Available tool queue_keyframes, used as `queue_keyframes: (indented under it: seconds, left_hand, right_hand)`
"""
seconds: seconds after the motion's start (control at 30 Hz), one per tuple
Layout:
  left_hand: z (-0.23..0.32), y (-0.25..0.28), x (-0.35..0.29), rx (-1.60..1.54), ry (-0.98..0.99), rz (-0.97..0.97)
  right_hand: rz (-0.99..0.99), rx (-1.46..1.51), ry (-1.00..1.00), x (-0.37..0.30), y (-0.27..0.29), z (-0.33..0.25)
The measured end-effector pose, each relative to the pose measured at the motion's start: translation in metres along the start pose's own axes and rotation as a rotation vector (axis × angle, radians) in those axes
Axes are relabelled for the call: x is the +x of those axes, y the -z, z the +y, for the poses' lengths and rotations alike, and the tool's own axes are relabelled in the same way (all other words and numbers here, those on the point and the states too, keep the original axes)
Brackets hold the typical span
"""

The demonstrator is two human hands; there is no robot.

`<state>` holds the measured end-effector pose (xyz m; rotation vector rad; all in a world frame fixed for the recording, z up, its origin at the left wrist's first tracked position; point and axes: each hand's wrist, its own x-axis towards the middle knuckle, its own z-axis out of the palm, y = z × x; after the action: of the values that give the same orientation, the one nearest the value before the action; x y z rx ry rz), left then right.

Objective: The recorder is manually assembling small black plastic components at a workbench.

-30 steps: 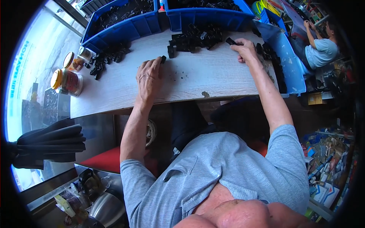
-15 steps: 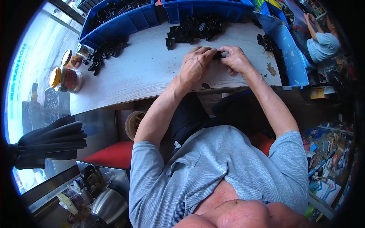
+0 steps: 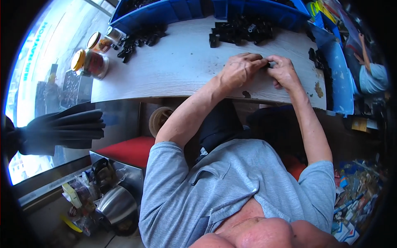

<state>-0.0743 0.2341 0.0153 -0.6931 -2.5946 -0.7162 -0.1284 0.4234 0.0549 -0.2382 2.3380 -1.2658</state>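
Note:
My left hand (image 3: 241, 71) and my right hand (image 3: 284, 72) meet over the front part of the white worktable (image 3: 165, 72). Both are closed, fingertips pinching a small black part (image 3: 270, 65) between them. Fingers hide most of that part, so its exact kind does not show. Just beyond my hands lies a heap of black plastic parts (image 3: 242, 32). A second group of black parts (image 3: 138, 40) lies at the far left of the tabletop, and more black parts (image 3: 317, 59) sit by the right edge.
Blue bins (image 3: 165, 13) line the back, holding black parts; a light-blue bin (image 3: 340, 76) flanks the right edge. Jars, one with a yellow lid (image 3: 77, 60), stand at left. A steel kettle (image 3: 118, 205) sits lower left. A co-worker (image 3: 373, 77) is at far right.
The whole view has shifted, so the table and hands appear farther right. My hands remain together on the black part, which is now more covered by fingers.

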Motion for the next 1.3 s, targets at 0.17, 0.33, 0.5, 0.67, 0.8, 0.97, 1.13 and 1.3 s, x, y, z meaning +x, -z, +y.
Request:
queue_keyframes:
  seconds: [0.17, 0.33, 0.5, 0.67, 0.8, 0.97, 1.13, 1.3]
  left_hand:
    - [0.009, 0.001, -0.013, 0.123, -0.01, 0.005]
    - [0.011, 0.0, -0.017, 0.128, 0.028, 0.049]
    - [-0.023, 0.028, -0.028, 0.119, 0.225, 0.599]
    - [-0.133, 0.112, -0.086, 0.706, 0.706, 0.6]
    - [-0.154, 0.122, -0.108, 0.807, 0.83, 0.357]
    - [-0.141, 0.105, -0.1, 0.718, 0.681, 0.352]
    - [-0.103, 0.102, -0.095, 0.665, 0.605, 0.226]
    - [-0.086, 0.1, -0.087, 0.48, 0.513, 0.098]
  right_hand:
    - [-0.009, 0.033, 0.038, 0.001, -0.002, 0.004]
    - [-0.025, 0.025, 0.033, 0.003, -0.002, 0.004]
    - [-0.001, 0.06, 0.065, 0.002, 0.003, 0.01]
    - [0.071, 0.098, 0.135, -0.003, -0.004, 0.007]
    - [0.064, 0.07, 0.095, -0.001, -0.004, 0.008]
    - [0.105, 0.159, 0.074, -0.001, 0.002, 0.007]
    - [0.166, 0.398, -0.062, 0.006, 0.016, 0.008]
    - [0.452, 0.582, -0.098, 0.036, 0.072, 0.042]
